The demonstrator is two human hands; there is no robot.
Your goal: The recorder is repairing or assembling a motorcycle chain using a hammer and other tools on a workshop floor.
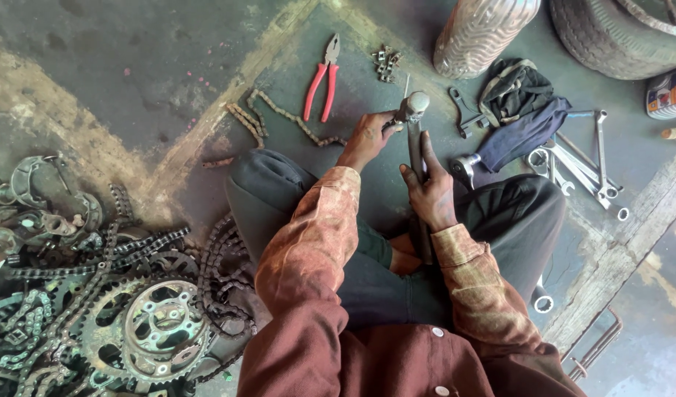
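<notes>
The right hand [432,192] is wrapped around a long dark metal bar [417,198], index finger laid straight along its shaft. The bar's long axis runs near to far: the near end sinks between the crossed legs, the far end points away from the person, toward a rounded steel head [414,105] resting on the floor. The left hand [367,140] reaches to that far end, fingers curled and pinching something small beside the steel head; what it pinches cannot be made out. The two hands are near each other but apart.

Just left of the left hand a rusty drive chain [279,114] snakes across the floor, and beyond it lie red-handled pliers [322,79], jaws pointing far. A small heap of chain links [386,62] sits right of the pliers. To the right of the hands lie a bundle of dark rags [520,110] and a spread of spanners [584,165]. Near left is a pile of sprockets and chains [95,294]. Far right stand a ribbed metal cylinder [481,33] and a tyre [617,37].
</notes>
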